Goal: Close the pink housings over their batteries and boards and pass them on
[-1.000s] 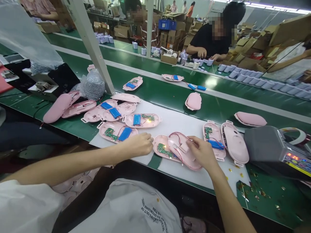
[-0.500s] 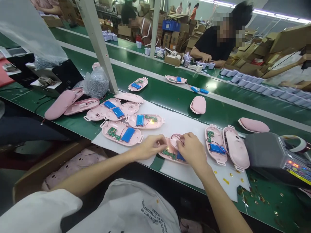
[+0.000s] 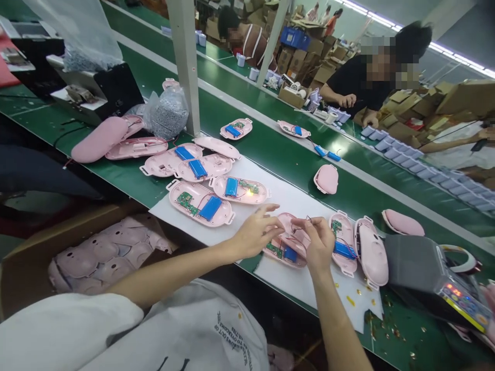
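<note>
My left hand (image 3: 260, 232) is over the left side of a pink shell (image 3: 296, 261), its fingers apart and nothing visible in them. My right hand (image 3: 319, 239) pinches thin wires (image 3: 297, 226) above the shell's right side. Inside that shell are a green circuit board (image 3: 274, 251) and a blue battery (image 3: 290, 253). A second pink piece leans over it, partly behind my right hand. Left of my hands lie open shells with blue batteries (image 3: 210, 208), one with a lit yellow light (image 3: 250, 192). To the right sits another open shell (image 3: 349, 267) beside a pink cover (image 3: 372, 252).
A grey machine with a red display (image 3: 417, 263) stands at the right. A metal post (image 3: 185, 67) and a bag of screws (image 3: 167, 113) are at the back left. A cardboard box (image 3: 23, 263) of pink parts sits below the bench. Co-workers sit across.
My left hand has lifted off the circuit board and its fingers have spread. My right hand has risen slightly with the wires. The view has shifted and tilted.
</note>
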`<state>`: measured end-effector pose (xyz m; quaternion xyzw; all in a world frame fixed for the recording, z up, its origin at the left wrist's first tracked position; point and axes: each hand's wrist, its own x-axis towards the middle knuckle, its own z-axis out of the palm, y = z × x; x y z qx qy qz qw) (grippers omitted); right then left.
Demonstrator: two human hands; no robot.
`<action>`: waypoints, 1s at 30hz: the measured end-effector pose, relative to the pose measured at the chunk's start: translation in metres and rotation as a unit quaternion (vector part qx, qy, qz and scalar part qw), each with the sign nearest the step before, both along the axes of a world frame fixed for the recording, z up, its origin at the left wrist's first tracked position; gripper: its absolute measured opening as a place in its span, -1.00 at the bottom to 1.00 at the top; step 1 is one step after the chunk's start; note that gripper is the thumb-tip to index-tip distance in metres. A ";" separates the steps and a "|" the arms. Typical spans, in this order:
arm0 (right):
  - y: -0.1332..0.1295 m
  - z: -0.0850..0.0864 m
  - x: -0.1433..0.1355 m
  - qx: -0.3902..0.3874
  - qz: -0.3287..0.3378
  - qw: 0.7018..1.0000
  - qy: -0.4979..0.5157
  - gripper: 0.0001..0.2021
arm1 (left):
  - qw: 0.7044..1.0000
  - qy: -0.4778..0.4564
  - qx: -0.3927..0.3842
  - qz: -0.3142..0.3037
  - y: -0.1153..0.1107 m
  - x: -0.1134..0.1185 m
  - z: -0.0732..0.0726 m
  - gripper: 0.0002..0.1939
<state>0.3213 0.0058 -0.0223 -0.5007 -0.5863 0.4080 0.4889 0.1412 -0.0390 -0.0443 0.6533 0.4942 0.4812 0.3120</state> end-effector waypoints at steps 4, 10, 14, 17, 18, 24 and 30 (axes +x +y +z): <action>-0.007 -0.002 0.005 -0.043 0.033 0.983 0.176 -0.82 | 0.990 0.105 -0.078 -0.053 0.020 0.008 -0.004 -0.85; 0.009 0.013 0.029 0.077 0.028 0.952 -0.296 -0.71 | 0.990 0.124 -0.009 -0.061 0.023 0.007 -0.013 -0.84; 0.023 0.018 0.027 0.175 0.143 0.832 -0.507 -0.68 | 0.994 0.097 0.020 -0.040 0.019 0.005 -0.016 -0.87; 0.026 0.021 0.023 0.105 0.170 0.846 -0.495 -0.68 | 0.998 0.037 0.057 -0.003 0.017 0.002 -0.019 -0.88; 0.025 0.022 0.021 0.089 0.150 0.857 -0.485 -0.67 | 0.997 0.023 0.074 0.001 0.017 0.002 -0.021 -0.88; 0.016 0.035 0.013 0.202 0.112 0.858 -0.458 -0.70 | 0.989 -0.039 0.139 0.021 0.016 0.005 -0.024 -0.85; 0.017 0.043 0.000 0.168 0.069 0.870 -0.459 -0.69 | 0.956 -0.280 -0.086 0.009 0.019 0.001 -0.012 -0.48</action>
